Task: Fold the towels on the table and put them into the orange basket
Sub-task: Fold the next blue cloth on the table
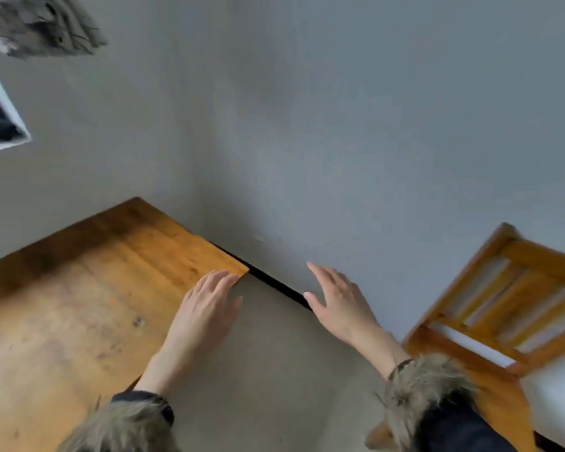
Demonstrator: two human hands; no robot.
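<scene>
The wooden table (79,305) fills the lower left, and its right corner lies near the middle of the view. My left hand (206,308) hovers over that corner with straight fingers and holds nothing. My right hand (338,301) is stretched out flat over the grey floor to the right of the table, also holding nothing. No towel and no orange basket show in this view. Both wrists come out of dark sleeves with fur cuffs.
A wooden chair (503,305) with a slatted back stands at the right, close to my right arm. A grey wall rises behind the table, with a white-framed window (0,102) at the far left. Grey floor (274,370) lies between table and chair.
</scene>
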